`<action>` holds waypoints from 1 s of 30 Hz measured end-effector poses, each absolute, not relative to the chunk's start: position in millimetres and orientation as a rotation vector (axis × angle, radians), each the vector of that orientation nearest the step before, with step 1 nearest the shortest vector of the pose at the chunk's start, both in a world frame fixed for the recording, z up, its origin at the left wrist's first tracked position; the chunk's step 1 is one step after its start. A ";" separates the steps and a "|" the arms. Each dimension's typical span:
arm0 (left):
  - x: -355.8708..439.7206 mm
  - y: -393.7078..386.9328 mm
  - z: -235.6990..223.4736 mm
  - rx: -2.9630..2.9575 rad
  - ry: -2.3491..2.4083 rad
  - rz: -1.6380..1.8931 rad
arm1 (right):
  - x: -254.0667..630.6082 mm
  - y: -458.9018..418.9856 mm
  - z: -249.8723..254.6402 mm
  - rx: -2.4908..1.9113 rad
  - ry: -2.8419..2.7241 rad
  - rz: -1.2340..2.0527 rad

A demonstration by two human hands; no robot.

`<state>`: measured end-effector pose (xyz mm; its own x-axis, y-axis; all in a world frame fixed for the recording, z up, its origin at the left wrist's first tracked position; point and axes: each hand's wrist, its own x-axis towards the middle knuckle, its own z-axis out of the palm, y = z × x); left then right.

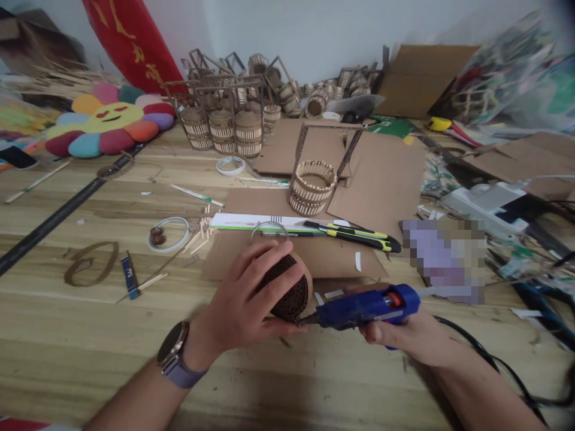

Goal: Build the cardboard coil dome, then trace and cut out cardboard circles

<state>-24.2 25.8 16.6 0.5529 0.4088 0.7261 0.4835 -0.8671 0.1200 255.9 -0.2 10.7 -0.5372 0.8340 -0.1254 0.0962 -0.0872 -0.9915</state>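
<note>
My left hand (240, 302) is wrapped over a round brown coil of corrugated cardboard (294, 293), its ridged spiral face turned toward the right. My right hand (404, 338) grips a blue hot glue gun (354, 310), pointing left with a pale glue stick out of its back. The nozzle tip is at the lower edge of the coil, close to my left thumb; whether it touches is hard to tell. Just beyond the coil lie a white ruler (242, 222) and yellow-and-black utility knives (359, 233). Behind them a small slatted basket (312, 188) with a tall cardboard handle stands upright.
Cardboard sheets (386, 170) lie across the middle. Several finished baskets (222, 126) stand at the back. On the left are a flower cushion (110, 120), a tape roll (168, 234) and a blue box (129, 275). A power strip (485, 206) and the black cord (471, 344) are on the right.
</note>
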 end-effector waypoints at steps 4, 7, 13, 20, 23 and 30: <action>-23.6 25.8 16.9 -2.689 -0.758 -1.224 | 253.2 1.2 16.3 -1.040 -1.646 1.644; -23.9 25.5 16.9 -2.682 -0.762 -1.227 | 251.7 0.6 18.1 -1.061 -1.665 1.615; -25.9 24.7 17.3 -2.700 -0.755 -1.218 | 254.0 -1.1 16.7 -1.154 -1.695 1.556; -26.2 23.4 20.5 -2.672 -0.758 -1.176 | 253.8 -2.0 17.9 -1.228 -1.710 1.487; -25.7 23.1 21.0 -2.654 -0.758 -1.172 | 254.1 -3.0 17.7 -1.225 -1.704 1.481; -26.3 22.3 19.4 -2.667 -0.764 -1.196 | 259.9 -3.3 4.5 -1.222 -1.573 1.645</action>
<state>-26.3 22.3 19.4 0.5602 0.3976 0.7267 0.4925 -0.8653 0.0937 259.9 -3.3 4.5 -0.4344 0.8699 -0.2337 0.1945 -0.1627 -0.9673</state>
